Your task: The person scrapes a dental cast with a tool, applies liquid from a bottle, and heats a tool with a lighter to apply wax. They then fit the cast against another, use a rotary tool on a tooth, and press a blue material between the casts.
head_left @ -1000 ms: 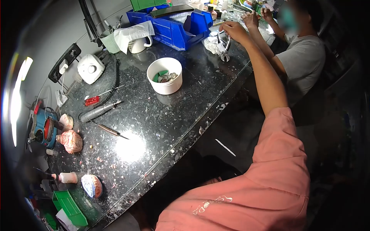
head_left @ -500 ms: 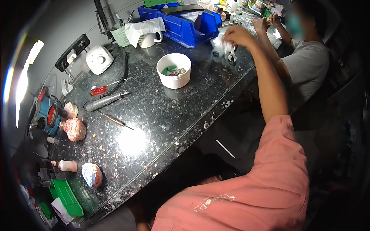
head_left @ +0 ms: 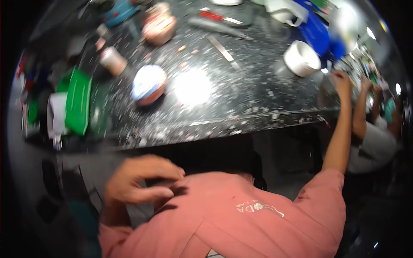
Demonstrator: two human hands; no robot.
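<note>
Black and flecked with pale crumbs, the surface (head_left: 254, 92) fills the upper part of my head view, its near edge running above my pink shirt (head_left: 232, 215); a bright patch of light glares at its middle, and much is blurred; my left hand (head_left: 140, 178) is raised before my chest, open, thumb parted from the fingers, its fingertips by the shirt, though I cannot tell whether they touch it; my right hand (head_left: 341, 81) reaches out at the far right of the surface, fingers bent, and I cannot tell whether it grips anything; the white tub (head_left: 297, 60) stands on the surface just beside it, with the blue bin (head_left: 313, 32) behind; toward the left lie a blue-and-white topped model (head_left: 148, 84), a small bottle (head_left: 113, 61) and, farther back, a pinkish model (head_left: 159, 30); a green bin (head_left: 78, 101) sits at the left end; a slim tool (head_left: 222, 49) lies near a grey handpiece (head_left: 217, 28); beyond my right arm, a co-worker's grey sleeve (head_left: 373, 144) shows.
</note>
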